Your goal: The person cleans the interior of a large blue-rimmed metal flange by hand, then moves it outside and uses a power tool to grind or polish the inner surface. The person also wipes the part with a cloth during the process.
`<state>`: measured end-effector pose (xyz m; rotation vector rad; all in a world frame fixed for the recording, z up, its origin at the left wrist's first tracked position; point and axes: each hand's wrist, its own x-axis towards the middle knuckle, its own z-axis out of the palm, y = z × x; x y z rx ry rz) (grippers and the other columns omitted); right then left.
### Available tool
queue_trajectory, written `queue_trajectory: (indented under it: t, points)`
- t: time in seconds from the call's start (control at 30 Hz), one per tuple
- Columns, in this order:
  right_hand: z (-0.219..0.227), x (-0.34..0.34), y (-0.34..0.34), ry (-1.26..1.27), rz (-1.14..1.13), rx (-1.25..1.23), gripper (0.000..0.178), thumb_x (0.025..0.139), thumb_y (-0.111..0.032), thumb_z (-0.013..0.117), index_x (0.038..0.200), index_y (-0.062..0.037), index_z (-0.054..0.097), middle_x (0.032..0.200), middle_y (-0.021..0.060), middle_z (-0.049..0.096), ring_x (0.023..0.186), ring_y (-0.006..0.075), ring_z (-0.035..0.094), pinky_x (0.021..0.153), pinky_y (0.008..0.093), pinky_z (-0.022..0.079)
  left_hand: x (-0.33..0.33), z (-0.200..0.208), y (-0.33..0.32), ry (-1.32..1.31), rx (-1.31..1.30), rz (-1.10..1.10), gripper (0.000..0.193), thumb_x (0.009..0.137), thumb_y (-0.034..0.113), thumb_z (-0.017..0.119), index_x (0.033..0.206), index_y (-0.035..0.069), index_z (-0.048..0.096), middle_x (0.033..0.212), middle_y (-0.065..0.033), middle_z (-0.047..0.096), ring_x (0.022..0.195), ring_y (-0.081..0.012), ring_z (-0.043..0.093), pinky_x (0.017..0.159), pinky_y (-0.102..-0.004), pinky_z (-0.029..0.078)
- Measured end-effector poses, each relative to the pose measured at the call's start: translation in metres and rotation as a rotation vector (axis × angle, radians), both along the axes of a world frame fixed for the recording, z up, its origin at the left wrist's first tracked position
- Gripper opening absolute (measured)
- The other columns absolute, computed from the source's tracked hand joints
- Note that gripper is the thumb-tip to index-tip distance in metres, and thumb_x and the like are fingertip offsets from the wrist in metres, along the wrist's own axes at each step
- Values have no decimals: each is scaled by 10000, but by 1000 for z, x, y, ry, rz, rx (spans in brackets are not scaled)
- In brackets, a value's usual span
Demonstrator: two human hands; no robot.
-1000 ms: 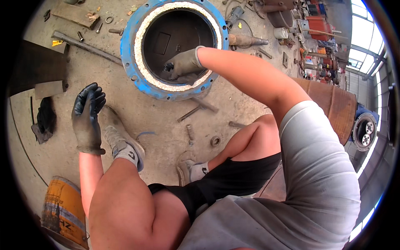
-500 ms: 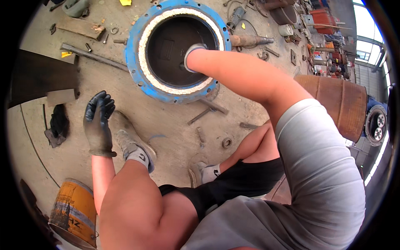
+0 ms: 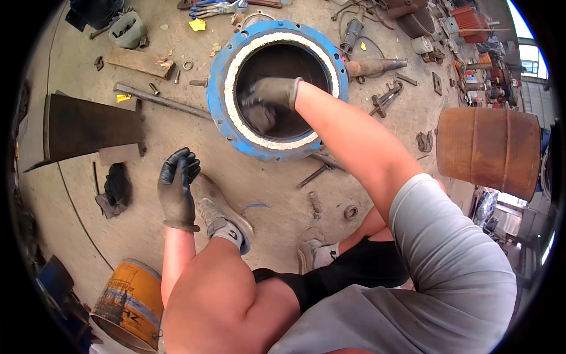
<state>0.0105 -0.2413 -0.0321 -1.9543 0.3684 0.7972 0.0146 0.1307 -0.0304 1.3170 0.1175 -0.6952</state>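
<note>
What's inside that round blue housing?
Inside the blue housing are the gloved right hand and a grey, rag-like bundle. The hand and forearm cover part of the dark interior; blur leaves unclear whether the hand grips the bundle.

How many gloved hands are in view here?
2. The left hand is beside a shoe; the right hand reaches into the blue-rimmed cylinder, partly blurred against its dark inside. No other gloved hand shows.

Diffuse light covers the floor (image 3: 274, 183); windows (image 3: 529, 56) at upper right glare. The blue flanged cylinder (image 3: 219, 100) is dark inside. The right hand (image 3: 272, 94) shows motion blur. Fisheye distortion bends margins; corners are black.
</note>
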Motion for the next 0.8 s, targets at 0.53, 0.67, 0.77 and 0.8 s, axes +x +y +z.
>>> queue_trajectory:
  t: [0.53, 0.67, 0.77, 0.8]
  points:
    - [6, -72, -6, -115, 332, -504, 378, 935, -227, 694, 1302, -140, 727, 1217, 176, 763, 1158, 357, 714, 1018, 432, 555, 15, 2, -17, -52, -39, 0, 347, 1100, 158, 605, 1397, -19, 626, 1259, -145, 712, 1100, -222, 712, 981, -371, 592]
    - [59, -100, -10, -309, -395, -124, 405, 968, -88, 664, 1372, -64, 681, 1276, 120, 744, 1168, 222, 701, 1043, 339, 534, 14, 16, -12, -5, -71, 94, 321, 1105, 138, 599, 1384, -17, 628, 1207, -116, 717, 1045, -186, 710, 941, -327, 592]
    - [92, -123, 15, -425, -843, 487, 419, 973, 2, 623, 1391, 27, 633, 1336, 110, 690, 1226, 161, 619, 1091, 319, 489, 17, 27, -12, 9, -130, 72, 332, 1103, 143, 604, 1393, -17, 622, 1226, -124, 715, 1054, -189, 709, 955, -335, 587]
    - [97, -128, 26, -408, -919, 710, 495, 977, -1, 637, 1465, 38, 562, 1465, 142, 614, 1297, 213, 608, 1135, 361, 482, 17, 33, -10, 2, -133, 58, 347, 1106, 162, 601, 1403, -17, 615, 1242, -131, 715, 1066, -196, 710, 976, -350, 578]
